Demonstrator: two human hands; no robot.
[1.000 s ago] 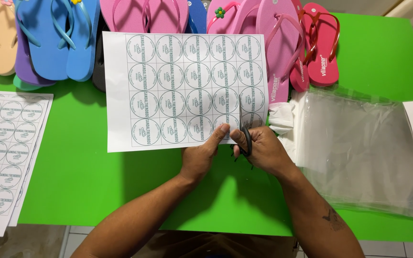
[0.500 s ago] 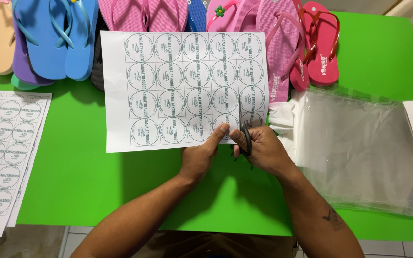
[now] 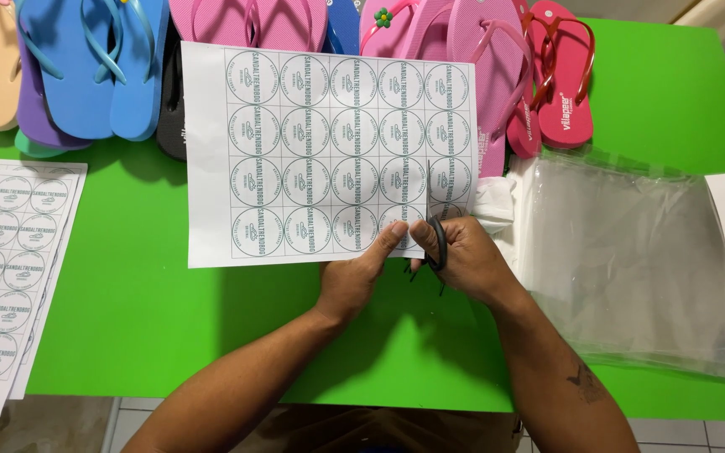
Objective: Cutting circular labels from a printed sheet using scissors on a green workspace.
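Pinching its lower edge, the left hand grips the sheet of round labels, which is laid on the green bench just ahead of both hands. Black scissors are clasped in the right hand, blades at the sheet's lower right corner. Clear plastic bags lie just right of that hand.

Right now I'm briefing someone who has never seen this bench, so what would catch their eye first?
Probably the white sheet of round labels at the middle of the bright green table, with the left hand pinching its lower edge and the right hand working black scissors into it. Next, the row of flip-flops in blue, pink and red along the far edge.
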